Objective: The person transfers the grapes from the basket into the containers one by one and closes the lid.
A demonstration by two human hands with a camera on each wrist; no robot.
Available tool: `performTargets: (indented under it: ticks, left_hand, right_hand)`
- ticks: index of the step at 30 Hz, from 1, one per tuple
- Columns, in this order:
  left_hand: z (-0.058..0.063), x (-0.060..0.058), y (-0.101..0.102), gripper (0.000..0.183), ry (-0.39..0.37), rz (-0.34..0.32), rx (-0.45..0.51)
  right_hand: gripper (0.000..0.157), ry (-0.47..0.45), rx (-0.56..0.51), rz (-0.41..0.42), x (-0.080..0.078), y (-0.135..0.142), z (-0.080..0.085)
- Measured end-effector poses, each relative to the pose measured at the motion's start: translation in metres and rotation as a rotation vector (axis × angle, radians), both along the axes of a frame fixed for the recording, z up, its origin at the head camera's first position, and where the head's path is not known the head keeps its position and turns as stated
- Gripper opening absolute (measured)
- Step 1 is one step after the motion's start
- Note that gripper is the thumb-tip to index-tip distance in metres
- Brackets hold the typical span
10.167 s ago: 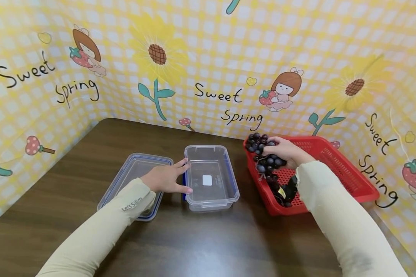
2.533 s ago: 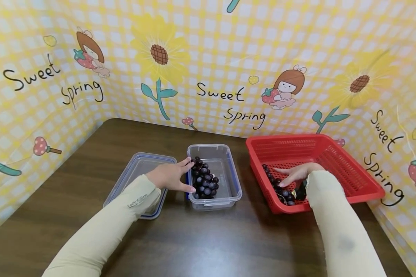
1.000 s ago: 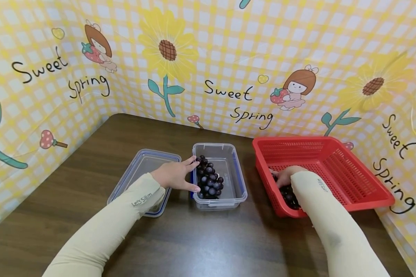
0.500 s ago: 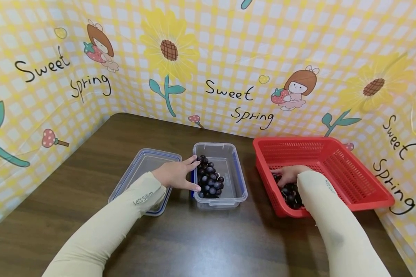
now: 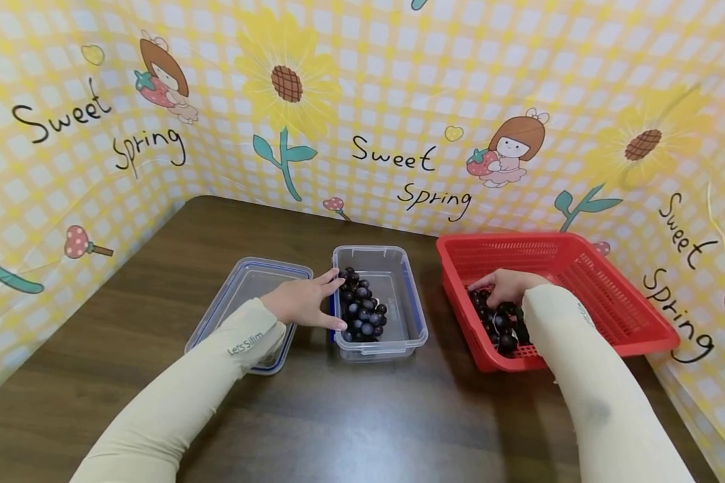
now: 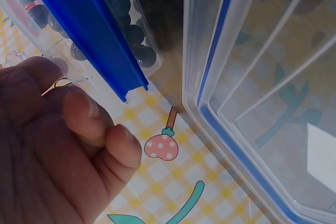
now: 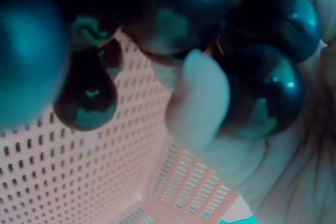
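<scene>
My left hand [image 5: 302,302] lies against the left side of a clear plastic food container [image 5: 406,295], its spread fingertips and thumb tip touching the rim. Inside the container, a bunch of dark grapes [image 5: 362,312] fills the left half. In the left wrist view, the blue side flap [image 6: 89,30] hangs down beside the loosely bent fingers. My right hand [image 5: 510,287] reaches into a red plastic basket [image 5: 501,245] and grips a second bunch of grapes [image 5: 503,329]. Close up in the right wrist view, the thumb [image 7: 199,103] presses among the grapes; the sleeve hides part of this bunch from the head view.
The container's clear lid [image 5: 242,288] with its blue seal lies on the brown table [image 5: 314,422], left of the container and partly under my left forearm. A yellow checked cloth [image 5: 393,80] rises behind the table and at both sides.
Ten seconds ago the container held nothing; grapes now lie in it. Within the last second my right hand has risen slightly in the basket, lifting the remaining grapes. The left hand has stayed at the rim.
</scene>
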State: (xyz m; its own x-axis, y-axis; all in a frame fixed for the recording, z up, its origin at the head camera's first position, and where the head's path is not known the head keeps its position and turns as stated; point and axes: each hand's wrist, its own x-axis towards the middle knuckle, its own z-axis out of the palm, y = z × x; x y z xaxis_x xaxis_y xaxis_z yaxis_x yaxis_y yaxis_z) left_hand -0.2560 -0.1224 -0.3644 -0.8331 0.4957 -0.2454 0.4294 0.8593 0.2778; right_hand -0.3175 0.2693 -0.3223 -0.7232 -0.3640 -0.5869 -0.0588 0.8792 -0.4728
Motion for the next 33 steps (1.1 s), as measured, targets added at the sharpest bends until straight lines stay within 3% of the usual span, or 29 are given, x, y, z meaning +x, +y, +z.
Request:
performTargets:
  ticks: [5,8,18,25,33]
  left_hand:
    - [0.0,-0.001,0.001,0.094,-0.002,0.002,0.0]
    - [0.0,-0.001,0.001,0.095,-0.005,0.004,-0.003]
    - [-0.003,-0.003,-0.001,0.095,0.006,-0.005,0.007]
    - [-0.002,-0.003,-0.001,0.094,0.006,-0.01,0.005]
    - [0.0,-0.001,-0.002,0.094,0.008,-0.015,0.003]
  right_hand:
    - [0.057,0.025,-0.041,-0.079,0.002,-0.002,0.015]
    - [0.055,0.05,-0.047,-0.086,0.003,-0.002,0.025]
    - [0.053,0.184,0.009,-0.042,0.009,0.002,0.058]
    - [0.052,0.284,-0.014,-0.008,0.014,0.001,0.079]
    - [0.052,0.281,-0.108,-0.144,0.022,-0.009,0.091]
